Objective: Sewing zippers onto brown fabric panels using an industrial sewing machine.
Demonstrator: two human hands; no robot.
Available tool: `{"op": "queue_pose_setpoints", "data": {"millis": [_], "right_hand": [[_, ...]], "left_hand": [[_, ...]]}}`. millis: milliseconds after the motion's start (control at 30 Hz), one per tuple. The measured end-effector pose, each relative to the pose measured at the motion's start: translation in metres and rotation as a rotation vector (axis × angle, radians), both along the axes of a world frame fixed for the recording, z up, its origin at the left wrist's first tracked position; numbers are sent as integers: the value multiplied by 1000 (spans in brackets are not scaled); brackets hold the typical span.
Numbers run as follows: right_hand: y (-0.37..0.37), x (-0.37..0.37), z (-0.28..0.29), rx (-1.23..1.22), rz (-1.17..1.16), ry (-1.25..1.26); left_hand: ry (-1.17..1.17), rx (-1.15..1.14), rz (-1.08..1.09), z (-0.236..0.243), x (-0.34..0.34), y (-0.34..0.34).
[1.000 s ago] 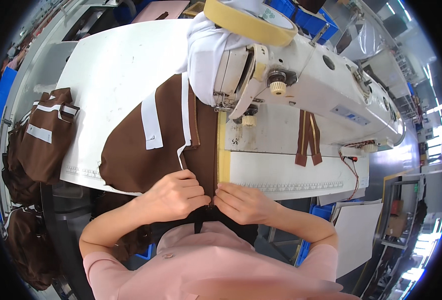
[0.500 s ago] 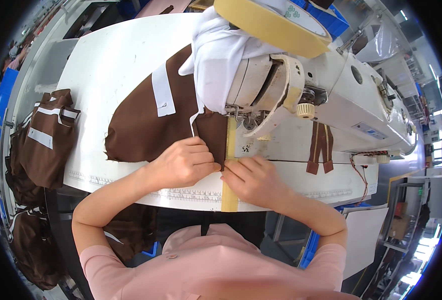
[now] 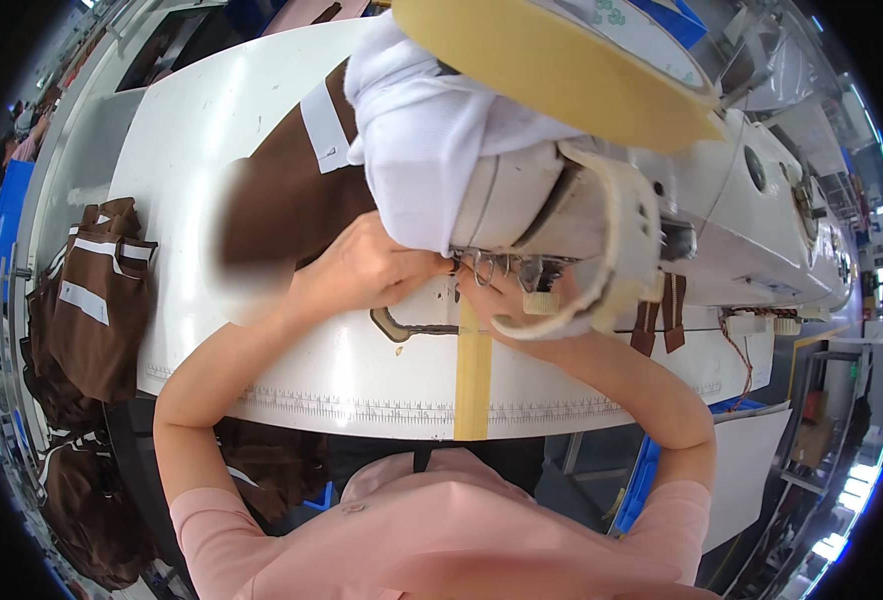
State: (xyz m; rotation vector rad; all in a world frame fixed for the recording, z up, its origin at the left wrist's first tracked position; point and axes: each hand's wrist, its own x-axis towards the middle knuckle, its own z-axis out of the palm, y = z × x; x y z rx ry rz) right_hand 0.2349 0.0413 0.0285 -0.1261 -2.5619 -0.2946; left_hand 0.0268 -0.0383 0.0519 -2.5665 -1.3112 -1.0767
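Note:
A brown fabric piece (image 3: 297,205) with a white patch (image 3: 324,127) lies left of the white sewing machine (image 3: 517,195); part of it is smeared. Its near end goes out of sight behind my left hand (image 3: 372,265). That hand is closed in a pinch beside the needle area, but what lies between the fingertips is too small to make out. My right hand (image 3: 497,300) reaches in under the machine head from the right. Machine parts cover much of it, so its grip is hidden. Both sets of fingertips nearly meet by the presser foot.
Yellow tape (image 3: 473,385) runs down to the table's front edge, across a printed ruler. A large tape roll (image 3: 552,75) and white cloth (image 3: 412,130) top the machine. Brown zipper pieces (image 3: 660,315) lie at right. Brown garments (image 3: 97,300) hang over the left edge.
Both hands have moved away from me, up to the needle area. The brown fabric has shifted away with them, baring the table and a dark-edged slot near the tape. The view has shifted slightly.

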Motion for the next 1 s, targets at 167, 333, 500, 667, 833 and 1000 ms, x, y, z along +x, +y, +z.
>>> {"op": "queue_pose_setpoints", "data": {"millis": [167,333,500,667,833,1000], "right_hand": [[-7,10,-2,-613,-224,0],[9,12,-14,-765,-230,121],[14,14,-15,-1192,-26,190],[5,3,-5,-320,22,149],[7,7,-1,-288,0,108],[9,9,-10,-312,-119,40]], "left_hand": [[8,-58,33,-30,-6,4],[4,-34,70,-21,0,3],[2,9,117,-18,6,4],[94,-4,65,-21,1,1],[200,-59,9,-12,-4,2],[22,-82,59,-10,-17,5]]}}
